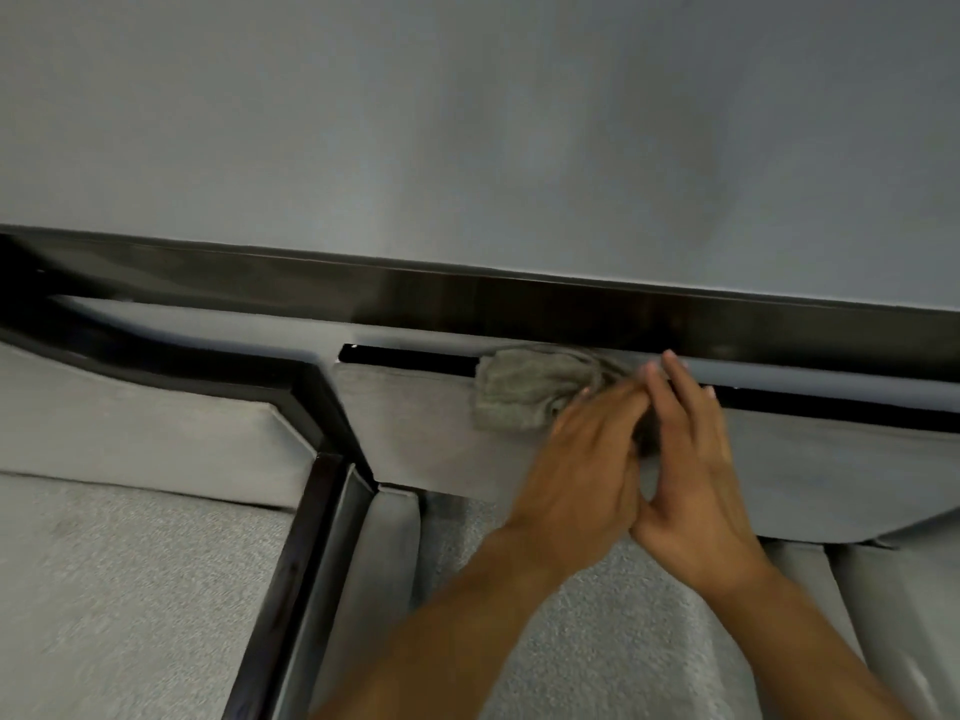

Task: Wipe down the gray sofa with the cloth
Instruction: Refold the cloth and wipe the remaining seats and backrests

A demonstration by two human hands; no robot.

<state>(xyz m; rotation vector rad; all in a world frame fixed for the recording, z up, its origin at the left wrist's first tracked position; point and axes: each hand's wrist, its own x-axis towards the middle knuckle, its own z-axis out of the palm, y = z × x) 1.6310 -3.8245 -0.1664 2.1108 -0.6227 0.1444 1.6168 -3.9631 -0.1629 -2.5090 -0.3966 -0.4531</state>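
Cloth (524, 389) lies bunched at the top edge of the sofa (415, 433) back. Your left hand (582, 459) and right hand (691, 459) press it, fingers (683, 392) straight and together, likely for firm wiping.

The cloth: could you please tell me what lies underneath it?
The cloth rests on the gray back cushion, at its top edge. The left hand and right hand lie flat over its right part, hiding that part and the cushion beneath.
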